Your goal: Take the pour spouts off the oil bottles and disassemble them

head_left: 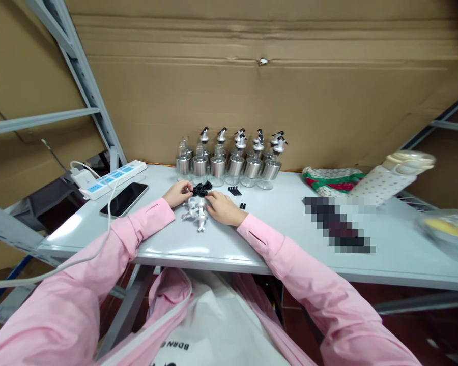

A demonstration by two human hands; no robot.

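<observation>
A cluster of ribbed black stoppers (200, 187) lies on the table between my hands. My left hand (179, 193) is closed at the cluster's left side, its fingertips pinching a stopper. From the right, the bent fingers of my right hand (224, 207) press on another stopper at the near edge. Several silvery pourer spouts (200, 216) lie in a loose pile just below the stoppers, partly beside my right thumb. Small black flip levers (234, 191) sit in a row to the right, with small black pieces (243, 206) nearer to me.
Behind my hands stand two rows of glass-and-steel bottles (218, 166), several topped with pourers. A phone (125, 199) and power strip (116, 179) are at left, a white cable (107, 226) crossing my left sleeve. At right are a dotted bottle (385, 180), patterned cloth (334, 179) and plastic-wrapped bowl (448, 231).
</observation>
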